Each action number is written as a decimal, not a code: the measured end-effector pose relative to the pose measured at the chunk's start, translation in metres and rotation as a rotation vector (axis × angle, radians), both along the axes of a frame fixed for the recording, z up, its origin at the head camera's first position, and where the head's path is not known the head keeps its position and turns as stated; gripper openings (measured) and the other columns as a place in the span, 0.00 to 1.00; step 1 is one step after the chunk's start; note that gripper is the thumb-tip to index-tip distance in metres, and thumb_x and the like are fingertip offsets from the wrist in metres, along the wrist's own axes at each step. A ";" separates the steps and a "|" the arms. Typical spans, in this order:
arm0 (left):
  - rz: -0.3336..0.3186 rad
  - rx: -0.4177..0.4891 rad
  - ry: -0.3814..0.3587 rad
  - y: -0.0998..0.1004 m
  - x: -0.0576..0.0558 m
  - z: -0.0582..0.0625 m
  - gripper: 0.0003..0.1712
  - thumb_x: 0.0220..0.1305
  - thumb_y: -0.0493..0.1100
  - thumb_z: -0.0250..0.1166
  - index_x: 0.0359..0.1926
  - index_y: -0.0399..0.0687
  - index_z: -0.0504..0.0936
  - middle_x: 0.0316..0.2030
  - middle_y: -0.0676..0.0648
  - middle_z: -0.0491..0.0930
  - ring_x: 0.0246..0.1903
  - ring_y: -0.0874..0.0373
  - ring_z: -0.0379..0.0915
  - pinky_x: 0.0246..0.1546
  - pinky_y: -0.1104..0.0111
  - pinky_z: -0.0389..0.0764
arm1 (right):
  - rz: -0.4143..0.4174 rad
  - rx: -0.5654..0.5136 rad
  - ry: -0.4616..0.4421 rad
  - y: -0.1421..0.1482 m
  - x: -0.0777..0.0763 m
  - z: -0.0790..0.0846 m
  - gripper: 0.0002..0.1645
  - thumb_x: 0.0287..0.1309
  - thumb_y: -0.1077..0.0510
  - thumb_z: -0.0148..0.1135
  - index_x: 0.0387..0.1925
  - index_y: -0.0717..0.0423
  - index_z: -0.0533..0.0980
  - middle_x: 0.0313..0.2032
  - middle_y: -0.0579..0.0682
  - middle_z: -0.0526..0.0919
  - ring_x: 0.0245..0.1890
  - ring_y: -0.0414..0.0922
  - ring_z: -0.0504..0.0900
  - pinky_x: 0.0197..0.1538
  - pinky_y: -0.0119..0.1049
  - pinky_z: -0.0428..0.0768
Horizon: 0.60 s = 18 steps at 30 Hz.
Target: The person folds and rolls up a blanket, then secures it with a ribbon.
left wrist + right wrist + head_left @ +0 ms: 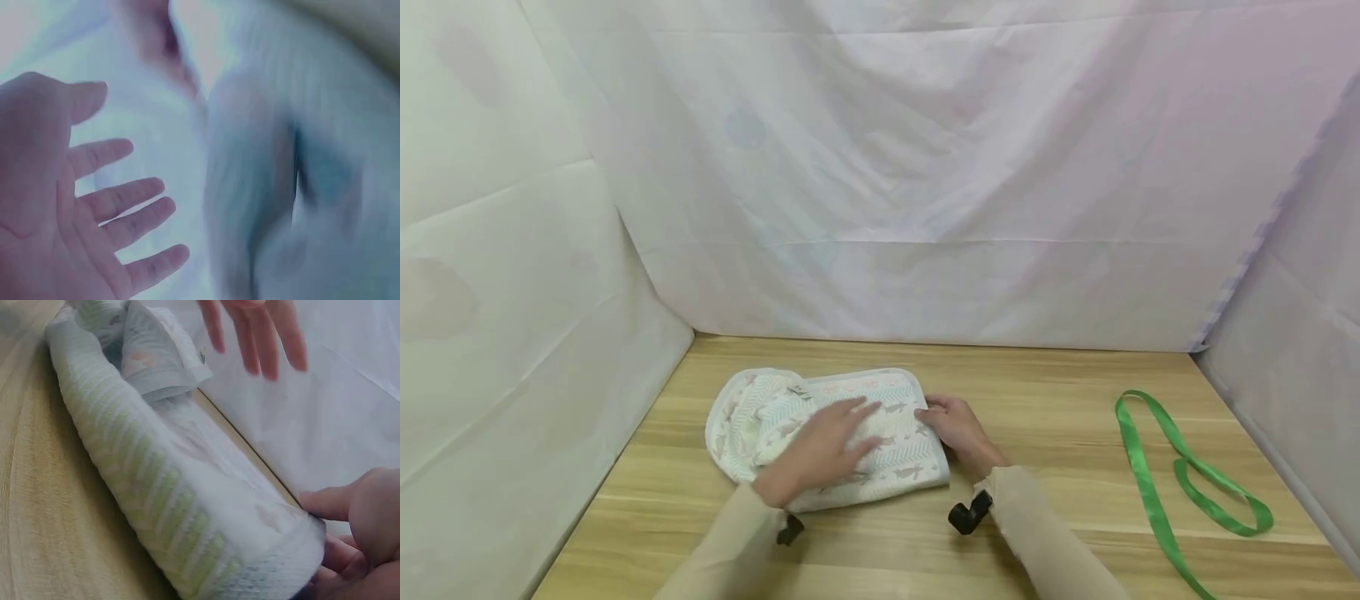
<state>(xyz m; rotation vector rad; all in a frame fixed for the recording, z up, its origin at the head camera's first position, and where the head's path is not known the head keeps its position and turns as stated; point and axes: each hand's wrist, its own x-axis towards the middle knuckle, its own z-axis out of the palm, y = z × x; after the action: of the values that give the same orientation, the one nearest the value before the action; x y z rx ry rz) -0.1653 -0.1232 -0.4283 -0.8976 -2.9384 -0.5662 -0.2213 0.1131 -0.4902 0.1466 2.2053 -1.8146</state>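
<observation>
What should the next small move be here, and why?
Probably lower the left hand to smooth the left end of the patterned cloth: that end looks loosely bunched, the hand hovers over the cloth holding nothing, and the right hand pinches the right end, which could steady it.

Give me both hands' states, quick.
Left hand: open, fingers spread above the patterned cloth.
Right hand: holding the patterned cloth by its edge.

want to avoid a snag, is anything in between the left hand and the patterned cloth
Nothing visible is: the left hand hovers open just above the patterned cloth. The right hand holds the cloth's right end, and the green ribbon lies well off to the right.
</observation>
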 end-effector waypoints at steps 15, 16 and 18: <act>0.112 0.122 -0.066 -0.066 -0.037 -0.007 0.26 0.72 0.44 0.60 0.66 0.37 0.72 0.65 0.34 0.71 0.68 0.35 0.60 0.66 0.41 0.61 | -0.033 0.041 0.039 0.018 0.005 0.001 0.27 0.64 0.58 0.63 0.63 0.64 0.73 0.55 0.59 0.83 0.55 0.48 0.80 0.56 0.42 0.78; 0.100 0.109 -0.077 -0.064 -0.040 -0.009 0.26 0.72 0.45 0.59 0.66 0.37 0.71 0.65 0.35 0.71 0.69 0.35 0.58 0.67 0.40 0.58 | -0.040 0.033 0.036 0.020 0.005 0.001 0.27 0.64 0.58 0.63 0.63 0.64 0.73 0.55 0.59 0.82 0.54 0.47 0.80 0.55 0.41 0.78; 0.072 0.076 -0.105 -0.060 -0.046 -0.011 0.27 0.73 0.46 0.58 0.67 0.38 0.71 0.67 0.36 0.69 0.71 0.35 0.54 0.69 0.38 0.51 | -0.045 0.021 0.031 0.024 0.005 0.002 0.27 0.65 0.59 0.62 0.63 0.65 0.73 0.55 0.60 0.82 0.52 0.46 0.81 0.52 0.38 0.79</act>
<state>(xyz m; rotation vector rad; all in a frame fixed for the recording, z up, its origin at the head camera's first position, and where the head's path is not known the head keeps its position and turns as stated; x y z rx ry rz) -0.2115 -0.1831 -0.4396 -0.7740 -3.0028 -0.7375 -0.2161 0.1366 -0.4883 0.1741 2.2601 -1.8300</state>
